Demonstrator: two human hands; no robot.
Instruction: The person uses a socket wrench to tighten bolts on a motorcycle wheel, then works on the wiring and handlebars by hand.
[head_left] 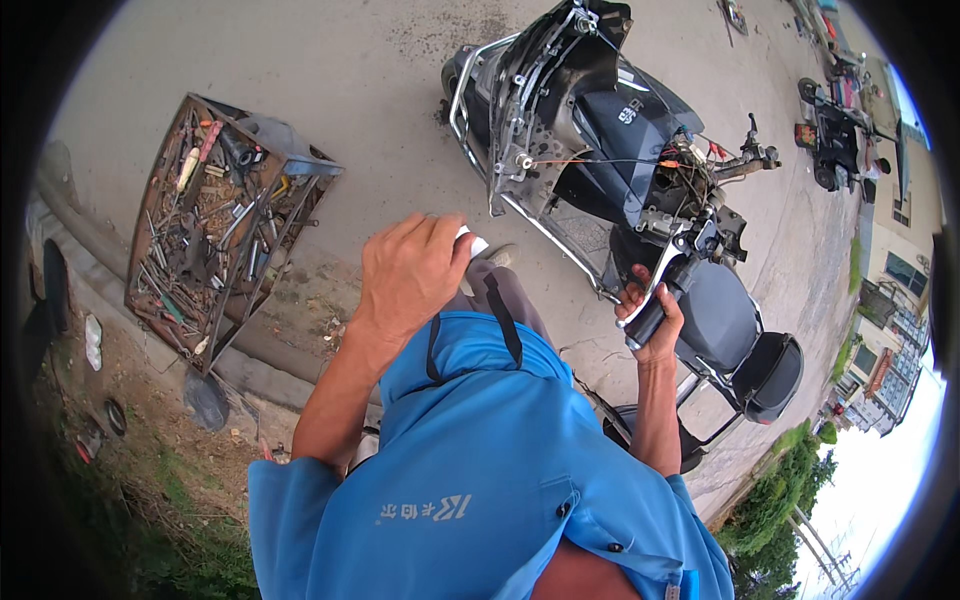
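Observation:
My left hand (415, 265) is raised in front of my waist, its fingers curled round a small white object (473, 241). Only one end of that object shows past my thumb, so its kind stays hidden. On the right, my right hand (655, 335) is closed round the black handlebar grip (648, 325) of a motor scooter (600, 150). The silver brake lever (660, 275) runs alongside the grip, touched by my fingers. Front panels are off the scooter, and loose wires (672, 160) and bare parts show around the handlebar.
A rusty metal tray (215, 345) of jumbled tools and hardware stands to my left by the kerb (262, 372). The scooter's black seat (715, 310) and rear box (768, 378) lie beyond my right hand. Another parked vehicle (835, 145) is far right.

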